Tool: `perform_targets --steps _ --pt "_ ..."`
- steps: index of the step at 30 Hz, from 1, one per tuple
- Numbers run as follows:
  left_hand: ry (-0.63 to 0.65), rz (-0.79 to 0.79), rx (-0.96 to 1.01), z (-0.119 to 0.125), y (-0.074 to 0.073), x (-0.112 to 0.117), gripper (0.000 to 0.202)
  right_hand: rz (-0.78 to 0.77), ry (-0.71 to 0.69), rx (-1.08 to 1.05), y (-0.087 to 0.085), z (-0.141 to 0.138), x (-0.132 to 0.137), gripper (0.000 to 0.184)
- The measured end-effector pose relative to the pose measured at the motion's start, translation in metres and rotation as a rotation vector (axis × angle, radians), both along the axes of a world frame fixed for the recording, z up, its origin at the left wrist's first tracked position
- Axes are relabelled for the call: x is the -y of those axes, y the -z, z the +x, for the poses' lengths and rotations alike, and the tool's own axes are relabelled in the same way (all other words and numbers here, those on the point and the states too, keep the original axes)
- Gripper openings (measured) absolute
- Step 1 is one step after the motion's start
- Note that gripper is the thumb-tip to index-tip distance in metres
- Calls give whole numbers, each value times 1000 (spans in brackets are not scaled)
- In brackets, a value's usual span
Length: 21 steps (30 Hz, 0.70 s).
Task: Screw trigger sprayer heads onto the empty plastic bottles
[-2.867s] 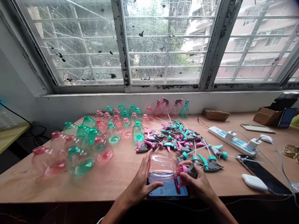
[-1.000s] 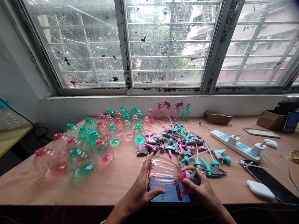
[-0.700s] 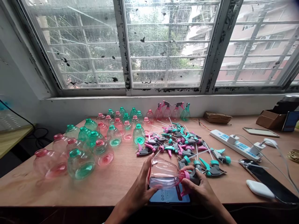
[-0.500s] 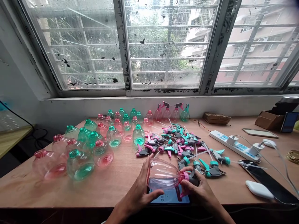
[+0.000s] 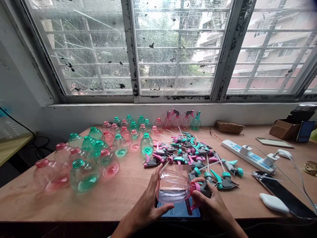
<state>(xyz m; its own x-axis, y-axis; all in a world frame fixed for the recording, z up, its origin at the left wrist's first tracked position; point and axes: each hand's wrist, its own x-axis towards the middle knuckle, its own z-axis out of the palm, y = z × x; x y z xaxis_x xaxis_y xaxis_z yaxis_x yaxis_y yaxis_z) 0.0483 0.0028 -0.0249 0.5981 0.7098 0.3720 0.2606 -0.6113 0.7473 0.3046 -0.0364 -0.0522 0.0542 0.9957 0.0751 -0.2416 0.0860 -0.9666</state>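
- Held bottle (image 5: 173, 190): see-through pink
- Its spray head (image 5: 205, 189): dark grey, with a pink collar (image 5: 195, 187)
- Loose spray heads (image 5: 226, 182): grey with pink or teal
- Standing bottles (image 5: 85, 177): see-through, tinted pink or green
- Table (image 5: 121, 195): pinkish brown
- Power strip (image 5: 236, 151): white with blue patches
- Window frame (image 5: 130, 49): grey, blotched with black

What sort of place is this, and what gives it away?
Probably a makeshift indoor workspace, home or small workshop, can't tell which: a barred window, a table crowded with open-necked bottles and loose spray heads.
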Motion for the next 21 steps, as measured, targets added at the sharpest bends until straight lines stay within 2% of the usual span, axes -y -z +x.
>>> perform_targets --steps 4,9,18,21 --pt "-26 -5 -5 0 7 0 104 -8 1 -12 -1 -1 0 44" --pt "-4 12 -2 -1 9 -3 120 6 -14 11 1 -1 0 42" --pt "-37 14 0 1 11 -2 100 -14 -37 -64 2 -1 -1 43" --pt "-32 59 -5 1 10 -2 112 -8 -37 -65 0 -2 0 42"
